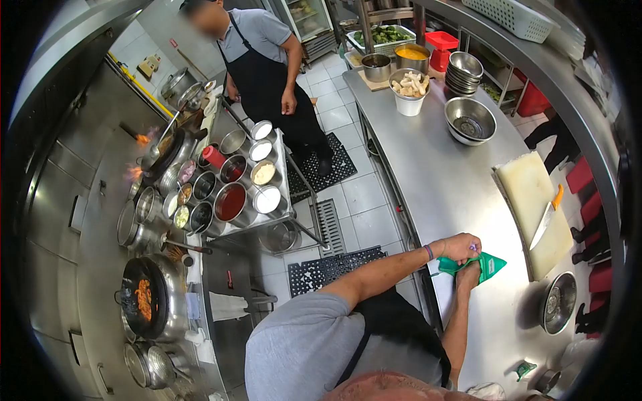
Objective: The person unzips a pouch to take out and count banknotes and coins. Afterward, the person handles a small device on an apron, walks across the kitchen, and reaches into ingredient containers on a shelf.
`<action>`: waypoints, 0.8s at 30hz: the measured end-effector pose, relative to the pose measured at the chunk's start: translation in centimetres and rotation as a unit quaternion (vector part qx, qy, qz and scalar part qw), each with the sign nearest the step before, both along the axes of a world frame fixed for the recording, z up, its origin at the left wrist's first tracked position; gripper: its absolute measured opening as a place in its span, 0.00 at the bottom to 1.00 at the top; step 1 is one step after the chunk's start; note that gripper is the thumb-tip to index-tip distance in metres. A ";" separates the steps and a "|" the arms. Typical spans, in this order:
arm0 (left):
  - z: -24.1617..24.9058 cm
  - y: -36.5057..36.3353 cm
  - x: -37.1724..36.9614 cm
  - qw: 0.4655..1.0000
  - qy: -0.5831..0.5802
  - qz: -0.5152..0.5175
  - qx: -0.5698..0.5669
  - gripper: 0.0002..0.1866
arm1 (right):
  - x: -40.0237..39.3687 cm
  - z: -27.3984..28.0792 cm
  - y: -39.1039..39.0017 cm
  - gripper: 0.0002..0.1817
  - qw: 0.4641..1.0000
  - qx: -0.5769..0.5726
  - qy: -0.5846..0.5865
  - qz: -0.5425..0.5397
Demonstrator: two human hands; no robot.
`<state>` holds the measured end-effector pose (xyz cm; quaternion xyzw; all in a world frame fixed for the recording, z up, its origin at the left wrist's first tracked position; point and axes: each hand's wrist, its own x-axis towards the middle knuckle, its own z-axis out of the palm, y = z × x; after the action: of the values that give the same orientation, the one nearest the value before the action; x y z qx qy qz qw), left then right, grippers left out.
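Note:
My left hand (460, 247), with a purple band at its wrist, is above the steel counter. Its fingers are closed in a pinch at the upper edge of a green packet (493, 266) that carries a small white label. A small purple bit shows at the fingertips, too small to name. Just below, my right hand (468, 274) grips the packet's lower side, its fingers curled around it. Part of the packet is hidden behind both hands. Under them on the counter lies something flat and white (444, 291).
A cutting board (525, 184) bears an orange-handled knife (547, 217). Steel bowls (470, 121) stand farther up the counter, another bowl (559, 304) nearer. Behind me are a sauce cart (257, 226), a wok (144, 297) with food and burner flames (137, 172). A person (261, 73) stands across the aisle.

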<state>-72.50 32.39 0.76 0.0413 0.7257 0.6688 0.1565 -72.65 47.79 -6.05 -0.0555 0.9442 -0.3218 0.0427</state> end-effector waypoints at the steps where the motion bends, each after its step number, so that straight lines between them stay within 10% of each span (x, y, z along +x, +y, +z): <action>1: 0.0 0.1 0.2 1.000 0.000 0.010 -0.007 0.07 | -0.2 -0.3 0.5 0.14 1.000 0.003 0.015 0.005; 12: -3.3 -3.6 4.9 0.967 -0.102 0.088 0.218 0.12 | -5.0 -1.3 7.0 0.13 0.991 0.012 0.054 0.119; 17: -4.6 -4.9 6.4 0.903 -0.163 0.134 0.373 0.15 | -2.8 1.1 6.6 0.13 0.978 -0.200 -0.044 0.037; 24: -4.9 -5.0 6.4 0.919 -0.176 0.039 0.351 0.22 | -2.4 0.8 4.6 0.14 0.984 -0.162 -0.030 0.066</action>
<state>-66.14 27.40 -4.17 -0.0531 0.4056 0.8828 0.2311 -75.08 52.39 -5.26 -0.1141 0.8721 -0.4686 0.0826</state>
